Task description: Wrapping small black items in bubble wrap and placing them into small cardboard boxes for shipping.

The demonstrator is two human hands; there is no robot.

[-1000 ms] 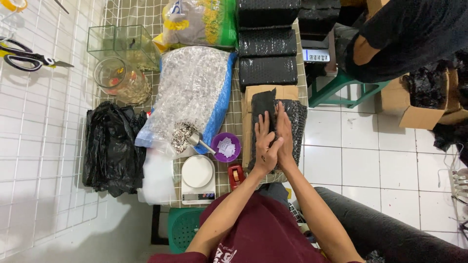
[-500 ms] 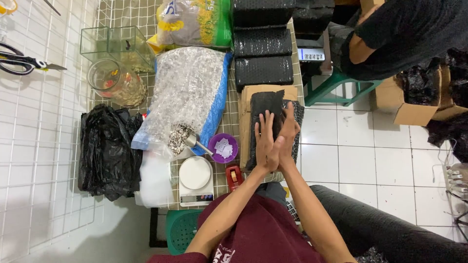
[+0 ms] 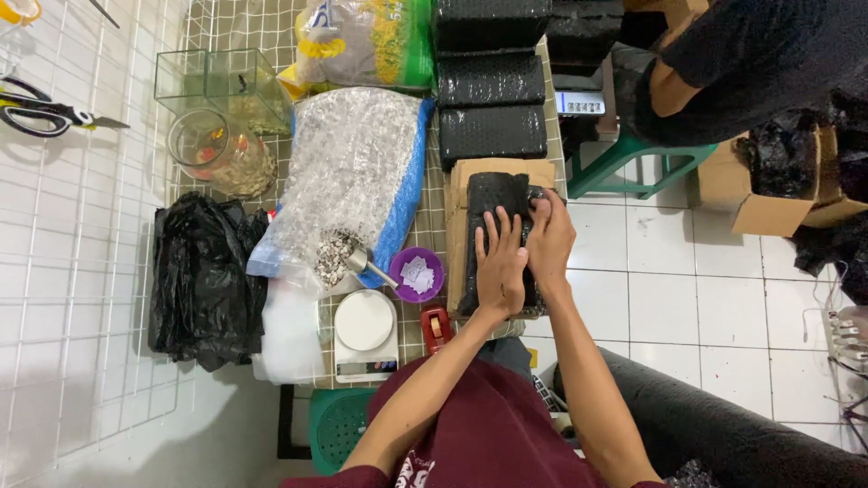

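Black bubble wrap (image 3: 495, 194) lies half hidden beneath both hands (image 3: 523, 258).

TIGHT ON THE LEFT, OPEN FLOOR ON THE RIGHT

Left hand (image 3: 500, 271) hemmed in by red tape dispenser (image 3: 437, 325), purple bowl (image 3: 417, 273), scale (image 3: 365, 332) & scoop (image 3: 362, 262) in the gravel bag (image 3: 348, 172). Black wrapped parcels (image 3: 493, 99) block ahead. Right of right hand (image 3: 549, 242): table edge, then bare tiled floor (image 3: 669, 289); green stool (image 3: 633, 163) & another person further off

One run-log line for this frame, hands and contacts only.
left hand: flat on black bubble-wrap parcel | right hand: pressing parcel's right edge | parcel: on cardboard | nearby: tape dispenser, purple bowl, scale
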